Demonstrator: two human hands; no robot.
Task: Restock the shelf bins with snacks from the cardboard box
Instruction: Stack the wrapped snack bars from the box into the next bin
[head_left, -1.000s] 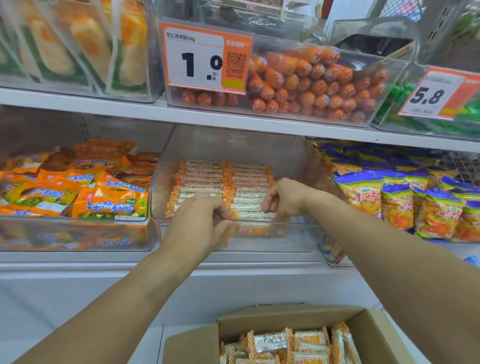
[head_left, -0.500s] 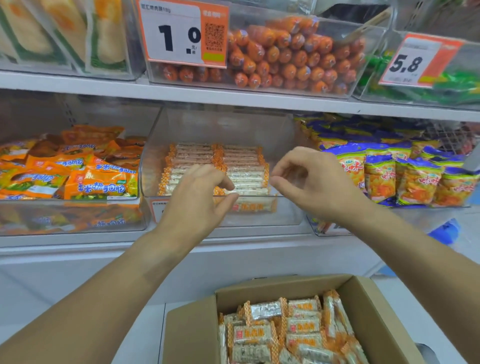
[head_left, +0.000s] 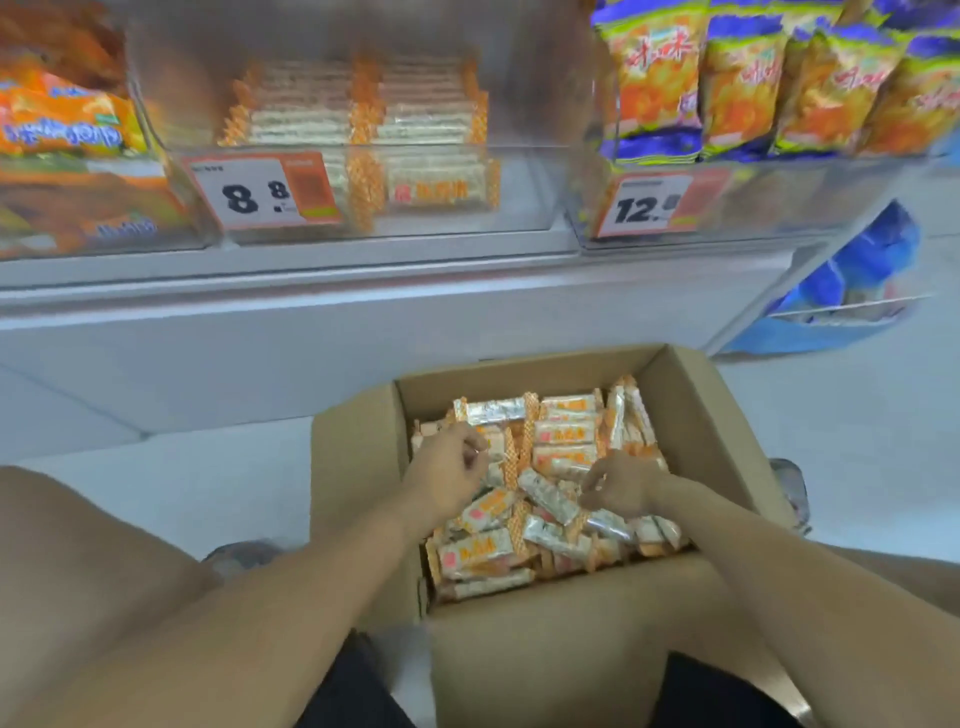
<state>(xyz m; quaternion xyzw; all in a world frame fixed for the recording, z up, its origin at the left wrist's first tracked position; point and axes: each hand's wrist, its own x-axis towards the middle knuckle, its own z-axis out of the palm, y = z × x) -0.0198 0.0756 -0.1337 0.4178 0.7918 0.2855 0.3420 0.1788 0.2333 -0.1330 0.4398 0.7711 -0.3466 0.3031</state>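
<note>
Both hands, at the clear plastic shelf bin (head_left: 519, 197) a second ago, are now down inside the open brown cardboard box (head_left: 358, 467) on the pale floor, as the view tips from shelf to carton. The left hand (head_left: 451, 470) hovers over the heap with fingers loosely curled; whether it already pinches a bar cannot be told. The right hand (head_left: 621, 486) sits low among the wrappers with fingers bent toward them, its hold equally unclear.

The small silver-and-orange wrapped snack bars (head_left: 480, 553) lie jumbled at all angles, filling the box near its rim. They look light and fairly stiff, their foil film probably slick and crinkly, so several could be gathered at once, best taken across the long sides rather than by the crimped orange ends. Each bar shows a shiny pale body, red print and zigzag orange seals.

Above, the bin holds two neat rows of the same bars behind an orange-edged price tag reading 8.8 (head_left: 260, 192).
</note>
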